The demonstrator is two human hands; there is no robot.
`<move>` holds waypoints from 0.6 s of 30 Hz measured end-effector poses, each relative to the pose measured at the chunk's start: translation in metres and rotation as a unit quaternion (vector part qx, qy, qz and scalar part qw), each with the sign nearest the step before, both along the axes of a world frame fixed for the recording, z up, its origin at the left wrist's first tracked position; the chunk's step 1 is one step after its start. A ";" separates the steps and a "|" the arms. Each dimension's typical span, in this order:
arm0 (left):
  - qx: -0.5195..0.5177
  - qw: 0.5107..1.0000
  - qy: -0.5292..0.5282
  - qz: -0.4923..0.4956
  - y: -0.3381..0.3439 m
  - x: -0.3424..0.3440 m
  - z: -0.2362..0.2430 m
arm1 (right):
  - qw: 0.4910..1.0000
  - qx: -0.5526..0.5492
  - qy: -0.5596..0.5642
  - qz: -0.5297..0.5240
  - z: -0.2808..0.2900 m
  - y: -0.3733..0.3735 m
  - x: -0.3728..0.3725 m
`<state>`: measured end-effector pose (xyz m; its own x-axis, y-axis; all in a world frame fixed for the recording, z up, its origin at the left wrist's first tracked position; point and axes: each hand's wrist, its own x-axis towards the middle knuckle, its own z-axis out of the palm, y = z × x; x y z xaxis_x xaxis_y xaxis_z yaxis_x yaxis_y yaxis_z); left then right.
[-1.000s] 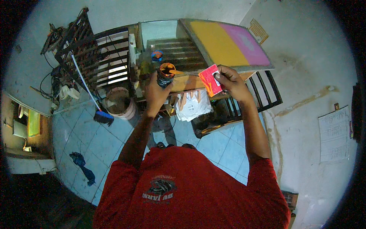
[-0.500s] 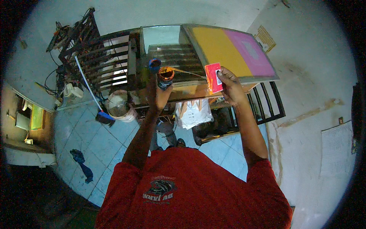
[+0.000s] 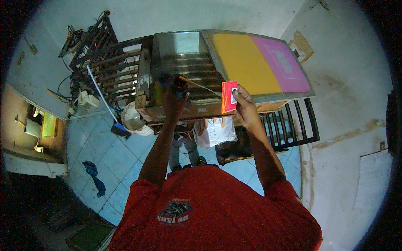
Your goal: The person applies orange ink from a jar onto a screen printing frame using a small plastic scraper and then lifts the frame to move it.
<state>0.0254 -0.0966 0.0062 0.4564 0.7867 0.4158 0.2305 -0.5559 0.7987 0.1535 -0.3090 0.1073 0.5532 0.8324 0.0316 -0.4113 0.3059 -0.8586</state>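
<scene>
In shadow, my left hand [image 3: 175, 103] is closed round a dark jar [image 3: 180, 87], held upright above the glass tabletop. At its left side shows a small, dark blue round thing [image 3: 165, 78]; whether it is a lid or a second pot I cannot tell. From the jar's mouth a thin tan stick or strip [image 3: 201, 86] slants right toward the card. Between thumb and fingers, my right hand [image 3: 246, 104] pinches a red and orange card [image 3: 228, 97] with a white label, over the table's near edge.
A glass-topped table [image 3: 190, 111] carries a yellow and pink framed panel [image 3: 243, 58] at right. White bag [image 3: 215, 131] below its edge. Left stand a bucket [image 3: 134, 119], a blue broom [image 3: 120, 129] and dark slatted wood [image 3: 115, 71]. A dark cloth [image 3: 94, 178] lies on the tiles.
The view has shifted slightly. The card has moved left and a little down, nearer the jar. My left hand and the jar have gone into darker shadow.
</scene>
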 end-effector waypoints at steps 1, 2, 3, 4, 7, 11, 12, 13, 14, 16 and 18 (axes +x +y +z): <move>0.002 1.000 -0.017 -0.012 0.000 0.000 0.001 | 1.000 0.006 -0.001 -0.012 -0.003 0.001 0.001; 0.004 0.999 -0.034 -0.027 -0.003 0.002 0.005 | 1.000 0.012 -0.002 -0.026 -0.006 0.000 0.003; 0.006 0.998 -0.051 -0.043 -0.005 0.004 0.009 | 1.000 0.019 -0.004 -0.022 -0.008 -0.002 0.005; 0.020 0.998 -0.041 -0.043 -0.006 0.007 0.010 | 0.999 0.027 -0.006 -0.018 -0.009 -0.004 0.007; 0.131 0.990 0.044 0.024 0.001 0.010 -0.007 | 0.999 0.039 -0.033 -0.004 -0.007 -0.006 0.006; 0.097 0.991 0.062 0.070 -0.032 -0.018 -0.034 | 0.996 0.062 -0.058 -0.012 -0.016 0.000 0.004; 0.021 0.998 0.049 0.023 -0.048 -0.036 -0.025 | 0.996 0.060 -0.064 -0.006 -0.024 0.003 0.004; -0.060 0.997 0.026 -0.040 -0.055 -0.049 -0.026 | 0.989 0.060 -0.131 -0.026 -0.028 0.012 -0.004; -0.146 0.985 0.006 -0.091 -0.062 -0.064 -0.029 | 0.978 0.057 -0.195 -0.040 -0.033 0.019 -0.014; -0.392 0.883 -0.218 -0.139 -0.095 -0.089 0.022 | 0.981 -0.003 -0.188 0.042 -0.029 0.029 -0.039; -0.455 0.832 -0.283 -0.142 -0.092 -0.110 0.046 | 0.994 0.040 -0.006 0.103 -0.035 0.051 -0.078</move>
